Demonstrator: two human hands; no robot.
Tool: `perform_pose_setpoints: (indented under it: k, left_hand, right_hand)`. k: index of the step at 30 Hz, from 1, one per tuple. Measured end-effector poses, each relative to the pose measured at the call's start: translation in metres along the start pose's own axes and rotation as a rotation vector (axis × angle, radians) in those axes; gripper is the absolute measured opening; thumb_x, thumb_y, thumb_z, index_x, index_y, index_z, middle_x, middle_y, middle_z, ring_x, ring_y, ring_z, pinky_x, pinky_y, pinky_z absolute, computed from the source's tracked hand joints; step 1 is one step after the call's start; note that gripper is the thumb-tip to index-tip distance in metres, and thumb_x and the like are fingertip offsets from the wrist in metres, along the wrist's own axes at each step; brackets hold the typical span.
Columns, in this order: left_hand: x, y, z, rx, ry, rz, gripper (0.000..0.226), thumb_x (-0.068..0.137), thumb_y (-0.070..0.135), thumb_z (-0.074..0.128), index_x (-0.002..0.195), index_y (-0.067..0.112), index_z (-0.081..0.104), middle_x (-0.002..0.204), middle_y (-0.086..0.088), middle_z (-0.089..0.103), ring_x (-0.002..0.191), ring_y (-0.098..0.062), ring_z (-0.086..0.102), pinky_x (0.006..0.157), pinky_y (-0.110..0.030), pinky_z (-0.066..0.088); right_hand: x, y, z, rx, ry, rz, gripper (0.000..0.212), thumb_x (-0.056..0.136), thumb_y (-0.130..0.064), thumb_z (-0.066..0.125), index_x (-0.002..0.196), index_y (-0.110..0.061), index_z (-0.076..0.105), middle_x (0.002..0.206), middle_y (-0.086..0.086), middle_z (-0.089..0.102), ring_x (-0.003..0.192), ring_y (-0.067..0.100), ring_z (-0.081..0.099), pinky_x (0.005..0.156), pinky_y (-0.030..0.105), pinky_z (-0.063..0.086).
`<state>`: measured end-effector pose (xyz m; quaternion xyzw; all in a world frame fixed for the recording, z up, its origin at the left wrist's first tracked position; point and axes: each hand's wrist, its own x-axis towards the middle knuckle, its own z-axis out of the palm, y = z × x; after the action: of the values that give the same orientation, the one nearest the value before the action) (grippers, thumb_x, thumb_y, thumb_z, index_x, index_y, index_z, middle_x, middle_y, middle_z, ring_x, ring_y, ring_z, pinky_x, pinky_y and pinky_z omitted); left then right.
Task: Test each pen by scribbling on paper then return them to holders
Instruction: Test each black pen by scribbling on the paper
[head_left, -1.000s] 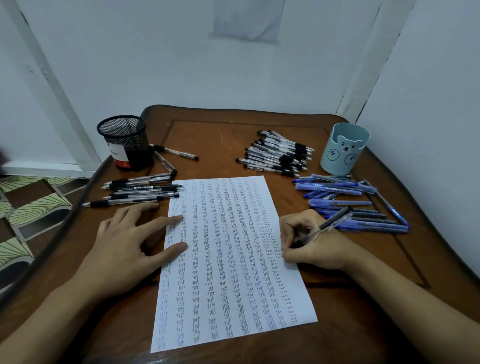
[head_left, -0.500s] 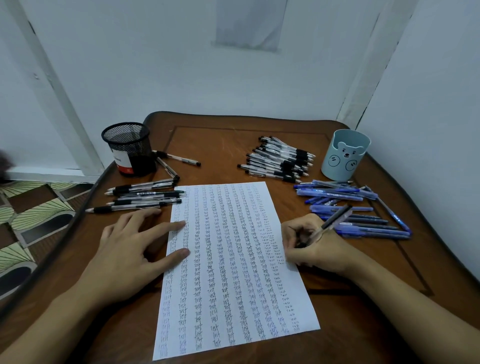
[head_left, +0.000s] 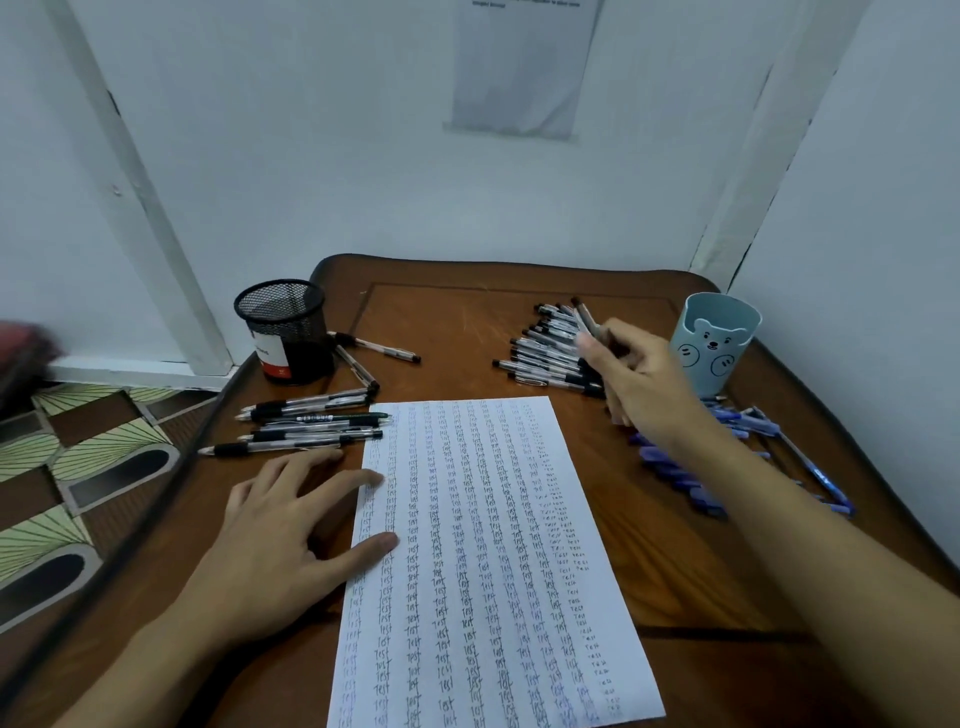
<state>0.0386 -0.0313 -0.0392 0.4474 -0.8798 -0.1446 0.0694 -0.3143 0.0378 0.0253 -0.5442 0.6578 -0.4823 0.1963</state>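
The right forearm covers much of the blue pens (head_left: 675, 475), and the right hand (head_left: 641, 382) hides one end of the black pen pile (head_left: 545, 356). Its curled fingers pinch a blurred, clear-barrelled pen (head_left: 584, 314) above that pile, near the pale blue bear cup (head_left: 714, 338). The left hand (head_left: 291, 525) lies flat, fingers spread, thumb and forefinger on the scribbled paper (head_left: 483, 545); a black mesh holder (head_left: 285, 327) stands far left
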Motion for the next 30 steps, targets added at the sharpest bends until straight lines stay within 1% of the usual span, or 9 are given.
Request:
perform_pose_setpoints:
  k: [3,6,9,12,17,21,23,27,30]
  left_hand:
    - [0.0,0.0,0.0,-0.024,0.023,0.003,0.078,0.065,0.105,0.022,0.133,0.068,0.037,0.157,0.025,0.02,0.147,-0.003,0.01,0.118,-0.042,0.015]
    - [-0.001,0.0,0.0,-0.023,0.028,0.009,0.079,0.066,0.104,0.023,0.134,0.067,0.037,0.156,0.026,0.019,0.146,-0.002,0.009,0.118,-0.041,0.014]
    - [-0.002,0.001,0.0,-0.035,0.043,0.009,0.079,0.066,0.104,0.026,0.134,0.066,0.039,0.155,0.027,0.02,0.146,-0.001,0.009,0.118,-0.041,0.016]
    - [-0.002,0.0,-0.001,-0.063,0.048,-0.003,0.077,0.066,0.104,0.029,0.132,0.067,0.041,0.154,0.028,0.022,0.146,-0.001,0.01,0.118,-0.042,0.019]
    - [-0.003,-0.002,-0.001,-0.096,0.065,-0.013,0.075,0.067,0.103,0.029,0.131,0.067,0.043,0.153,0.032,0.021,0.144,0.003,0.009,0.117,-0.041,0.02]
    - [-0.001,-0.003,-0.001,-0.106,0.052,-0.02,0.074,0.067,0.102,0.03,0.13,0.067,0.045,0.153,0.033,0.021,0.141,0.006,0.009,0.117,-0.041,0.018]
    - [0.0,-0.003,-0.001,-0.105,0.05,-0.016,0.072,0.069,0.101,0.03,0.13,0.066,0.046,0.152,0.033,0.021,0.14,0.007,0.008,0.117,-0.039,0.017]
    - [0.0,-0.004,-0.001,-0.086,0.045,-0.014,0.071,0.07,0.1,0.031,0.131,0.066,0.043,0.152,0.034,0.018,0.137,0.01,0.004,0.118,-0.038,0.017]
    - [0.0,-0.005,-0.001,-0.07,0.031,-0.017,0.072,0.07,0.1,0.029,0.133,0.066,0.041,0.152,0.035,0.015,0.141,0.007,0.003,0.119,-0.039,0.016]
  right_hand:
    - [0.038,0.01,-0.005,-0.352,-0.002,-0.085,0.026,0.1,-0.053,0.05,0.094,-0.03,0.059,0.066,-0.002,0.058,0.055,0.02,0.048,0.055,0.038,0.039]
    - [0.065,0.025,0.0,-0.733,-0.057,-0.106,0.024,0.104,-0.048,0.048,0.117,-0.029,0.056,0.087,-0.001,0.065,0.076,0.019,0.059,0.064,0.035,0.046]
    - [0.082,0.043,0.01,-0.911,-0.099,-0.105,0.027,0.107,-0.037,0.046,0.132,-0.026,0.048,0.112,0.008,0.063,0.099,0.027,0.058,0.083,0.045,0.05]
    - [0.089,0.054,0.018,-1.014,-0.104,-0.041,0.038,0.107,-0.024,0.046,0.144,-0.026,0.043,0.135,0.012,0.051,0.124,0.032,0.047,0.101,0.055,0.041]
    - [0.082,0.05,0.043,-0.926,0.013,-0.111,0.038,0.103,-0.019,0.052,0.14,-0.024,0.052,0.141,0.008,0.051,0.134,0.03,0.04,0.108,0.055,0.034]
    - [0.079,0.035,0.079,-0.597,-0.03,-0.252,0.014,0.101,-0.019,0.057,0.11,-0.022,0.066,0.107,-0.008,0.062,0.107,0.015,0.051,0.102,0.047,0.041]
    - [0.084,0.027,0.099,-0.476,-0.121,-0.288,0.014,0.1,-0.016,0.059,0.11,-0.021,0.068,0.101,-0.011,0.062,0.099,0.011,0.052,0.098,0.044,0.046]
    - [0.099,0.018,0.135,-0.476,-0.277,-0.323,0.029,0.103,-0.021,0.053,0.13,-0.027,0.064,0.128,-0.01,0.065,0.124,0.011,0.05,0.108,0.049,0.042]
    - [0.11,0.013,0.153,-0.612,-0.377,-0.307,0.038,0.107,-0.025,0.046,0.142,-0.033,0.055,0.149,-0.008,0.052,0.14,0.014,0.037,0.113,0.048,0.033]
